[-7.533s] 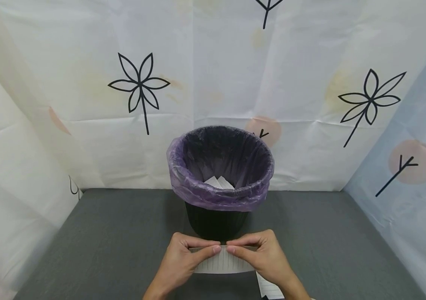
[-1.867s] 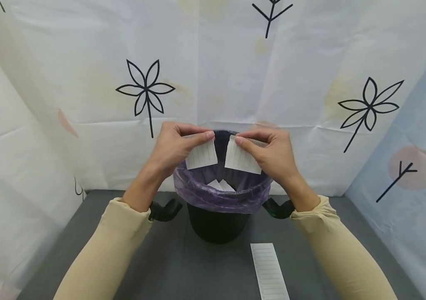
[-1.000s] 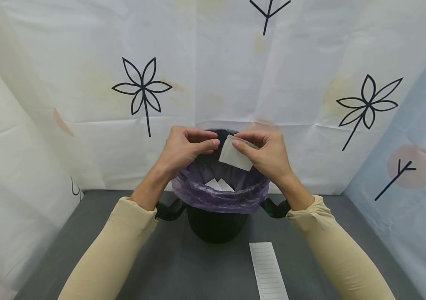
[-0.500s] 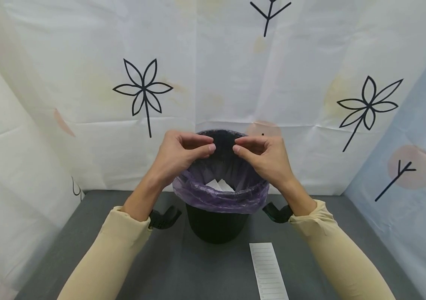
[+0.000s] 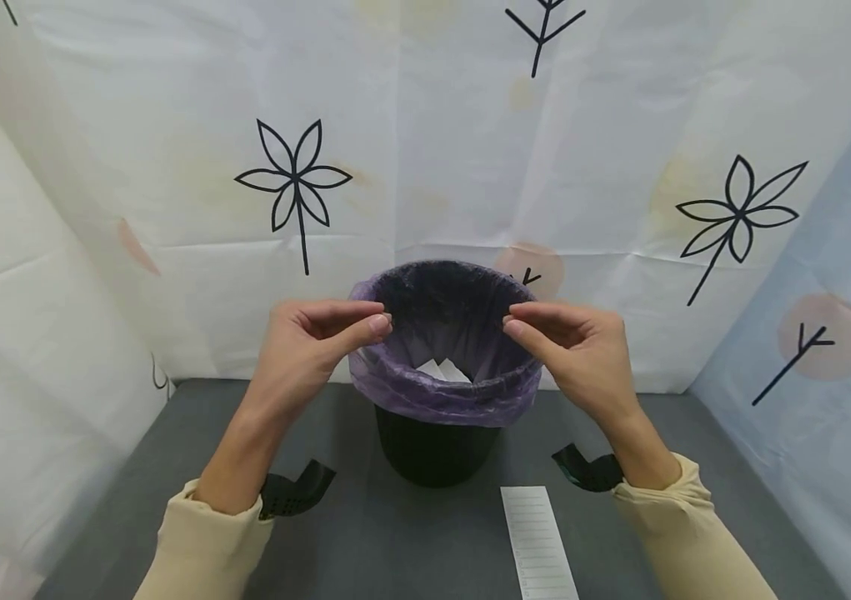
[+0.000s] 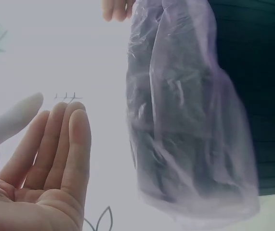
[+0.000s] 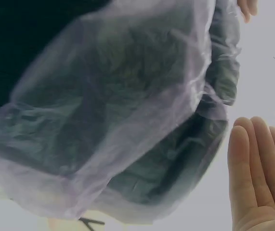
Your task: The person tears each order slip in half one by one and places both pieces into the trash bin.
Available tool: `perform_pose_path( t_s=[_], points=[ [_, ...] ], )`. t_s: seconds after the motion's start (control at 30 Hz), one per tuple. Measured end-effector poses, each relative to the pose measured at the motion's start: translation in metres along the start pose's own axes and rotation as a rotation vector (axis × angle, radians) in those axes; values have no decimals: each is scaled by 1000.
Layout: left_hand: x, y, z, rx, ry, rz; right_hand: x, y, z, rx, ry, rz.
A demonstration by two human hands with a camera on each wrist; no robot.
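A black trash can point(image 5: 436, 454) lined with a purple plastic bag point(image 5: 440, 404) stands on the dark table. Pieces of white paper point(image 5: 446, 371) show inside it. My left hand point(image 5: 312, 342) is by the bin's left rim, its fingers extended and holding nothing; the left wrist view shows a gap between thumb and fingers. On the opposite side, my right hand point(image 5: 575, 342) is by the right rim with relaxed fingers, also holding nothing. In front of the bin, to the right, lies a long lined paper strip point(image 5: 539, 542), cut off by the lower frame edge.
A dark grey table point(image 5: 395, 542) extends beneath everything. Patterned white cloth point(image 5: 455, 167) hangs behind and at the left, with a bluish one point(image 5: 845, 417) at the right. Black wrist mounts point(image 5: 293, 492) jut inward from both sleeves.
Earlier both hands pinched one lined paper piece, then a half each over the bin. The left half left first, then the right. Now the empty hands have moved apart and back toward me.
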State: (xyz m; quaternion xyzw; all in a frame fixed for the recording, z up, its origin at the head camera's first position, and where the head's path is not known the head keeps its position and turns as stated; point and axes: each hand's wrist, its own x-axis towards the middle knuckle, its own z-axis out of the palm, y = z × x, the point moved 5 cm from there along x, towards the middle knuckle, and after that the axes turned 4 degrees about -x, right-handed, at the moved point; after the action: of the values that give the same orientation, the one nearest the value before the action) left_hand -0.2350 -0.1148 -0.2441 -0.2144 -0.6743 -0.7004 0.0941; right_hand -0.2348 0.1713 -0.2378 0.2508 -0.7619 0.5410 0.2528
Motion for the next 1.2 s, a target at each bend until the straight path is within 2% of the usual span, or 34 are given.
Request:
perform_pose_path(
  t_s=[0.1, 0.23, 0.4, 0.53, 0.8, 0.97, 1.2],
  points=[
    [-12, -4, -5, -14, 0, 11, -13, -1, -8, 16, 6, -9],
    [-27, -13, -10, -24, 9, 14, -31, 2, -16, 108, -7, -29],
    [-44, -23, -14, -25, 50, -8, -54, 14, -24, 169, -16, -5],
    [-57, -35, -16, -51, 72, -42, -73, 26, -28, 162, -10, 42],
    [-80, -69, -13, -102, 27, -110, -102, 56, -29, 148, 5, 156],
    [-92, -88, -14, -119, 62, -180, -116, 70, -25, 155, 16, 213],
    [-101, -103, -15, -136, 58, -195, -135, 99, -17, 101, -30, 322]
  ],
)
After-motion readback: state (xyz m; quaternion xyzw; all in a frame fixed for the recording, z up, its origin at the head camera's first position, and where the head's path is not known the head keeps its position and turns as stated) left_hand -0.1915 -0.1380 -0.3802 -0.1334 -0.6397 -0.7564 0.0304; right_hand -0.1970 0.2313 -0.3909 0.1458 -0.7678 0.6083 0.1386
